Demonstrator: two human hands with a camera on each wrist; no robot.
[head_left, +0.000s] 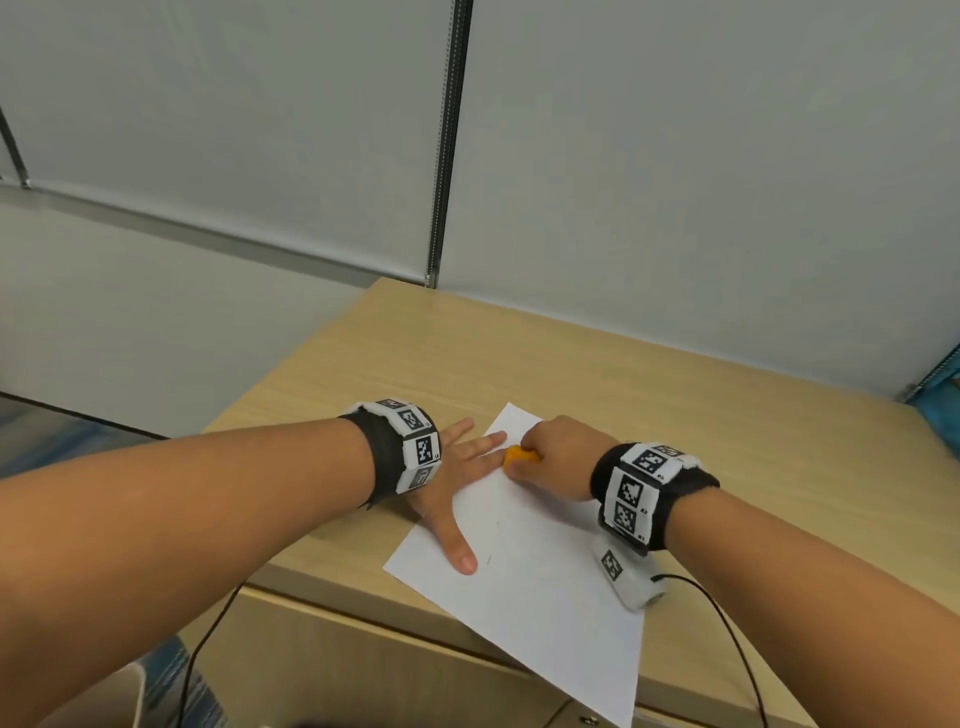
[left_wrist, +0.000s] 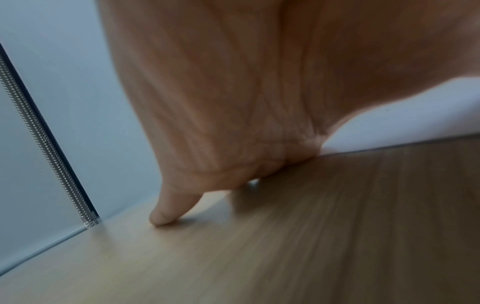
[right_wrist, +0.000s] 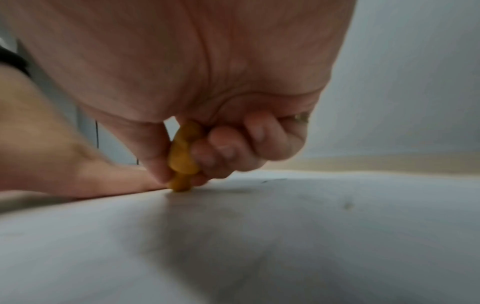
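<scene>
Pinched by thumb and curled fingers of the right hand (head_left: 561, 460), the orange eraser (head_left: 521, 457), probably soft and grippy, presses on the flimsy, crease-prone paper sheet (head_left: 545, 577) that the flat left hand (head_left: 457, 470) pins to the table (head_left: 727, 415).

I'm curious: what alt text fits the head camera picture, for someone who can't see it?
A right hand presses a small orange object onto a white sheet of paper, which a flat left hand steadies on a wooden desk.
</scene>
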